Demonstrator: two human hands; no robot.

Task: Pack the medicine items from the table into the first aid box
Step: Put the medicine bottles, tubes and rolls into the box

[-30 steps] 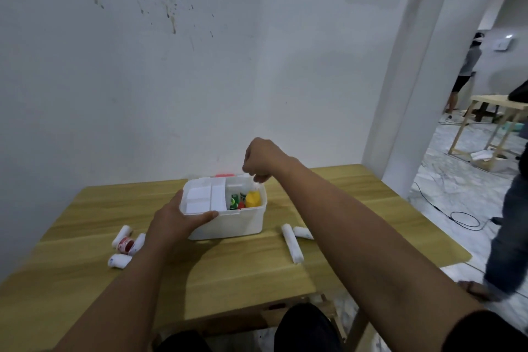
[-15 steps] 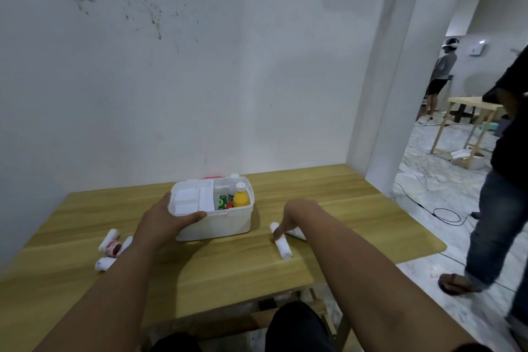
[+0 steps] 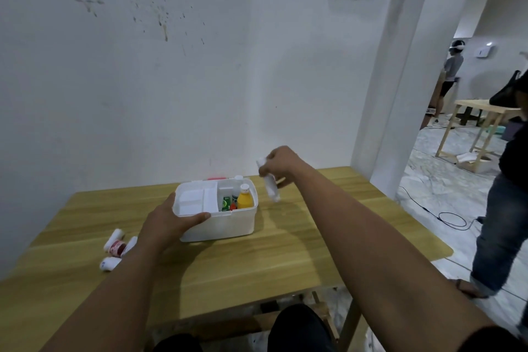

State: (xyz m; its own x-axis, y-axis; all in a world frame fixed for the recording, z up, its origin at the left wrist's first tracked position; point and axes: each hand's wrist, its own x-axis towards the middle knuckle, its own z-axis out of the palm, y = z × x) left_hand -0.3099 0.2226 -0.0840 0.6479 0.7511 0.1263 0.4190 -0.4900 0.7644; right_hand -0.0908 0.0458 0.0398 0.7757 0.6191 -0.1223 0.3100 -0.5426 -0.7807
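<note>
While the left hand (image 3: pixel 168 223) clamps the first aid box (image 3: pixel 220 208) on the tabletop (image 3: pixel 285 251), right-hand fingers (image 3: pixel 274 171) pinch white rolls (image 3: pixel 270 187) beside it; the loose pinch might drop one outside

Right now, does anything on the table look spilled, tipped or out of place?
No spill shows. Small white rolls and a red-labelled one lie loose beside the left hand, unpacked. The right hand holds white rolls beside the white plastic box.
</note>
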